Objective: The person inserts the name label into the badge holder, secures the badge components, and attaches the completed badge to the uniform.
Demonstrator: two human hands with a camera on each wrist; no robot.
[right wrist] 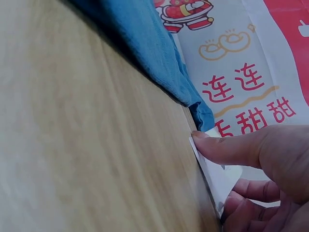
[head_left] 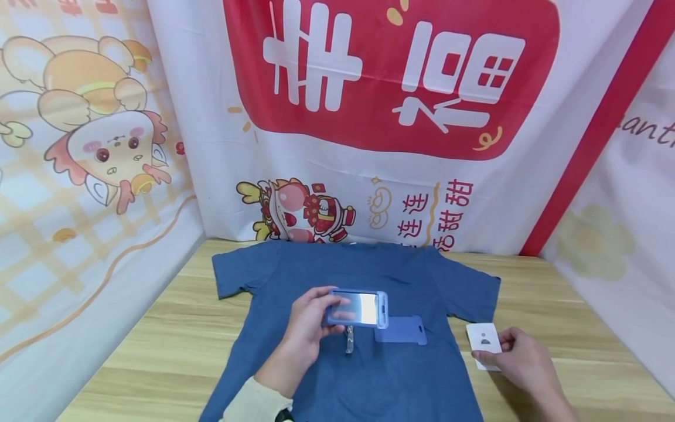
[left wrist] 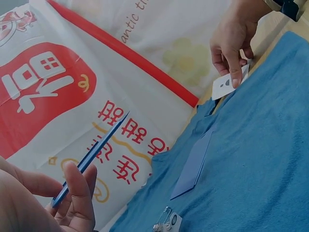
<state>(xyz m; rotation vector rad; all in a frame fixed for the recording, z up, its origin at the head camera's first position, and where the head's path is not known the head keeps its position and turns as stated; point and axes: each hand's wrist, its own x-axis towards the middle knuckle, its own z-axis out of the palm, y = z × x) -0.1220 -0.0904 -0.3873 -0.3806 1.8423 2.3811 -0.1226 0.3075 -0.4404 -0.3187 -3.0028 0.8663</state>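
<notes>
My left hand (head_left: 307,322) pinches a blue card holder (head_left: 364,309) with a clear window, up over the shirt. From the side, in the left wrist view, the holder (left wrist: 91,157) looks like a thin blue slab between thumb and fingers. My right hand (head_left: 527,358) pinches a white card (head_left: 483,339) with a small dark print at its right edge, low over the table beside the shirt. A flat blue panel (head_left: 403,330) lies on the shirt, right of the left hand. Close below the holder is a small metal clip (head_left: 350,341).
A blue T-shirt (head_left: 390,381) lies spread out on the wooden table (head_left: 158,346). Printed cloth hangings (head_left: 337,140) stand as walls at the back and both sides. The right sleeve (head_left: 471,288) ends just behind the white card.
</notes>
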